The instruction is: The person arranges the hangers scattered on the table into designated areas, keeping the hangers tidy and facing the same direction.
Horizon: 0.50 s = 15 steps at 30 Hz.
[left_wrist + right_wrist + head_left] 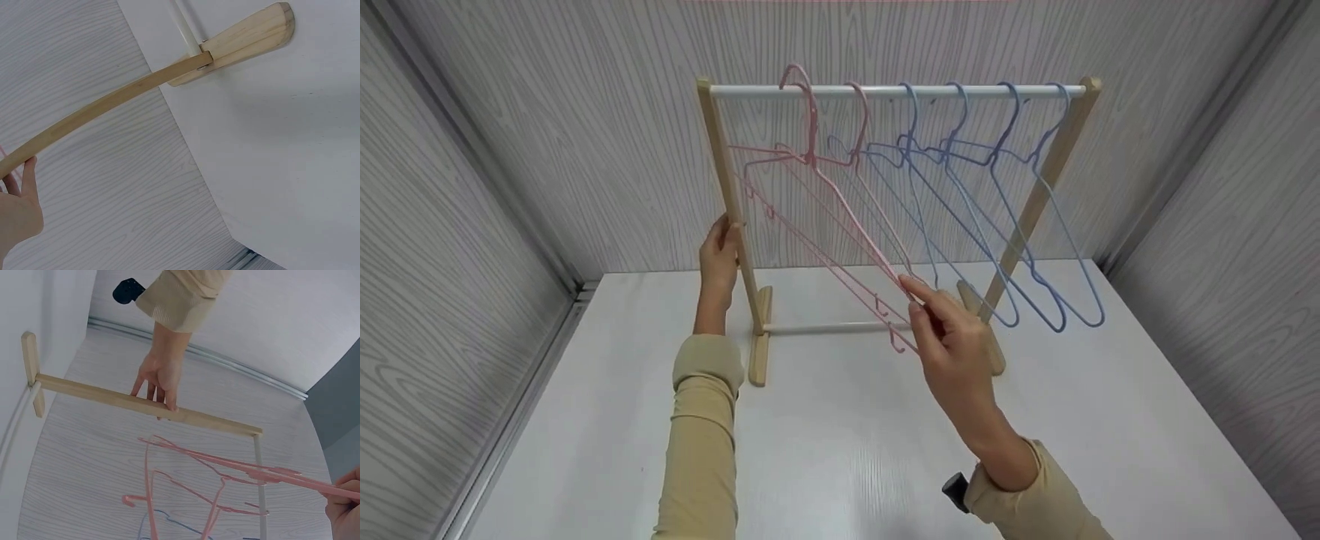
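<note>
My left hand (pixel 718 255) grips the left wooden post (pixel 725 161) of a small clothes rack. Thumb and fingers lie on opposite sides of the post in the right wrist view. My right hand (pixel 958 349) pinches a pink clothes hanger (pixel 851 214) near its right lower corner. That hanger's hook is at the white top rail (pixel 877 91), toward the left end; whether it bears on the rail I cannot tell. A second pink hanger (pixel 862 112) hangs just right of it. Several blue hangers (pixel 1011 217) hang along the rail's right half.
The rack's wooden feet (pixel 760 360) stand on a white table (pixel 825 450), joined by a white lower bar (pixel 829 328). Grey wood-patterned panels (pixel 607 112) enclose the back and both sides. A small black object (pixel 956 491) sits at my right cuff.
</note>
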Tool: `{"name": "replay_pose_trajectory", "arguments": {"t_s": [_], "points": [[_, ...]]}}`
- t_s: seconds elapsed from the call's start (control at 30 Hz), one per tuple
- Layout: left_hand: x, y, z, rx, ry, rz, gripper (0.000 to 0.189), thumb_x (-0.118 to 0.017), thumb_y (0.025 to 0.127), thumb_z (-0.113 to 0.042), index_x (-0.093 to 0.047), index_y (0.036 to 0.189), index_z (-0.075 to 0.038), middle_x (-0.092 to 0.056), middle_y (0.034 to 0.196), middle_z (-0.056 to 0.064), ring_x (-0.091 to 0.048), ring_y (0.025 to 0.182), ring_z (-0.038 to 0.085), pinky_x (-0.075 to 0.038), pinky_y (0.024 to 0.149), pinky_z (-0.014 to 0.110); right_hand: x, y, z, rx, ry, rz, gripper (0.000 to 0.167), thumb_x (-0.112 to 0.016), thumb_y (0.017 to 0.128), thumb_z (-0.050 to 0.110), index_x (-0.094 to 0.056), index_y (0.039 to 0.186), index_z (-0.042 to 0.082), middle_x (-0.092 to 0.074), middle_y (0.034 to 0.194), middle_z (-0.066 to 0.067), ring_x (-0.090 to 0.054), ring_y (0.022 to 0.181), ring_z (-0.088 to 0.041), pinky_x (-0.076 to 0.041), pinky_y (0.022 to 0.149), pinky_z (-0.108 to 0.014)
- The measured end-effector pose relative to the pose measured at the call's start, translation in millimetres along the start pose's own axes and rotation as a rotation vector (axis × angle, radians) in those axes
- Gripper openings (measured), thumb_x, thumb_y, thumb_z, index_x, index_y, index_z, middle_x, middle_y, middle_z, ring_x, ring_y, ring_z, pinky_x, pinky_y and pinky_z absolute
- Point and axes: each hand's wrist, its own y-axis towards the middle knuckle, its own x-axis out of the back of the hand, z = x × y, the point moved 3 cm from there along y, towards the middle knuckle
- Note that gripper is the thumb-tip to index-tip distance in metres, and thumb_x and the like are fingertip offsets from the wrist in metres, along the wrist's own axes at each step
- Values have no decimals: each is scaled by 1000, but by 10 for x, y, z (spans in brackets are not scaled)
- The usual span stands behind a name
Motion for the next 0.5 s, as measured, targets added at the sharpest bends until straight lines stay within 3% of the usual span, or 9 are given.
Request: {"name": "replay_pose_trajectory", "arguments": {"t_s": [0.27,0.5], "points": [[35,103,205,-53,10,-4,52,-40,99,-30,-29,144,-5,-38,140,12,-39,122,25,-38,95,41,-237,92,-15,22,3,29,26,-53,89,-8,-63,112,-5,-50,71,-5,-41,59,-12,-35,47,-19],[39,114,244,-55,13,-11,55,-41,99,-32,-27,144,-6,-36,141,12,-37,124,24,-37,96,40,-373,158,-78,34,5,33,26,-52,90,-7,-63,113,-5,-52,74,-6,-42,61,-14,-36,49,-21]]}}
